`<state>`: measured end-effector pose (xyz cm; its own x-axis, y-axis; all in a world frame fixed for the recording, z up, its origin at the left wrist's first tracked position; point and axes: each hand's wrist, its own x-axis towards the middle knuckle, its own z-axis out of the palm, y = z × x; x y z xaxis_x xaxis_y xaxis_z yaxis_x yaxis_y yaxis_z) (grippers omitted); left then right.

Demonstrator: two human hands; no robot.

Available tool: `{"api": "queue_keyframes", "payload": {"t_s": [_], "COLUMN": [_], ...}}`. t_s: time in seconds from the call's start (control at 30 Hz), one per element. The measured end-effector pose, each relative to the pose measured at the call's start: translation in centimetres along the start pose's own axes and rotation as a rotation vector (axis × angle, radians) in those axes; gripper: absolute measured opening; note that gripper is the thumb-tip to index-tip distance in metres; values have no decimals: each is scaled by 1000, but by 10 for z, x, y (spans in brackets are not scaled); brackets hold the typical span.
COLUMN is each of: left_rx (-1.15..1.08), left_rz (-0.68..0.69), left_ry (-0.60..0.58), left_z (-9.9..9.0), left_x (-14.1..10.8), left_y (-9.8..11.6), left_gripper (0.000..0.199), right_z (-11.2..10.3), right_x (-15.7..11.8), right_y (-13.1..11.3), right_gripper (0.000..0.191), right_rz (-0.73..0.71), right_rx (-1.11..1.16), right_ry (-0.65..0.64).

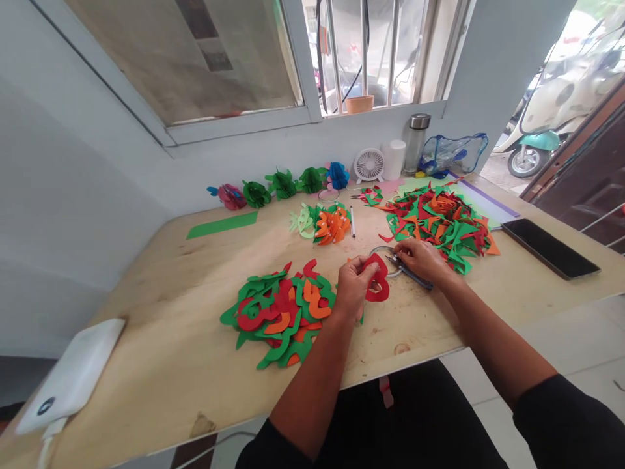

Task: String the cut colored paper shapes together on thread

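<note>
My left hand [355, 283] pinches a curved red paper cutout [379, 290] with an opening in its middle. To its right, my right hand [422, 259] is closed, fingertips together, over a pair of pliers [418, 280] with dark handles lying on the table. Whether those fingers grip the pliers, a wire or something else is hidden. Partly under the right fingers and the pliers is a thin wire ring [375, 249]. Left of my left hand spreads a pile of green, red and orange paper cutouts [280, 312].
Green, red and orange paper scraps [442, 218] are heaped at right, beside a phone [549, 247]. Folded paper flowers [282, 185], a small fan [369, 165] and a glass bottle [414, 146] line the wall. A white power bank [73, 371] lies front left.
</note>
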<state>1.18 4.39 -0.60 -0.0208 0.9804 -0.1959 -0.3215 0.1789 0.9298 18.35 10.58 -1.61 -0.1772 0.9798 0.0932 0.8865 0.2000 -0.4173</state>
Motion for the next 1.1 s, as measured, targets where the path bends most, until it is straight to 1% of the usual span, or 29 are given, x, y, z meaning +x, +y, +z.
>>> {"api": "queue_keyframes", "payload": {"t_s": [0.13, 0.33, 0.6, 0.73, 0.83, 0.93, 1.03, 1.1], "left_rx": [-5, -5, -13, -26, -44, -53, -27, -6], "left_rz": [-13, -2, 4, -8, -15, -1, 9, 9], "left_ry": [0, -5, -9, -3, -7, -1, 8, 12], "left_z": [0, 0, 0, -1, -1, -1, -1, -1], "left_x": [1, 2, 2, 2, 2, 2, 3, 4], "left_y": [-1, -4, -7, -7, -7, -7, -7, -8], "left_gripper": [21, 21, 20, 23, 24, 24, 26, 28], "right_z": [0, 1, 7, 8, 7, 3, -4, -11], "right_x": [-1, -2, -9, -10, -9, -9, -13, -18], "right_y": [1, 0, -3, -3, -1, -4, -16, -28], "right_gripper": [17, 11, 9, 9, 9, 14, 21, 23], "right_rz": [-14, 28, -12, 11, 30, 31, -6, -30], "right_rx": [8, 21, -27, -12, 116, 394, 725, 836], "right_ry": [-12, 19, 83, 124, 179, 192, 109, 15]}}
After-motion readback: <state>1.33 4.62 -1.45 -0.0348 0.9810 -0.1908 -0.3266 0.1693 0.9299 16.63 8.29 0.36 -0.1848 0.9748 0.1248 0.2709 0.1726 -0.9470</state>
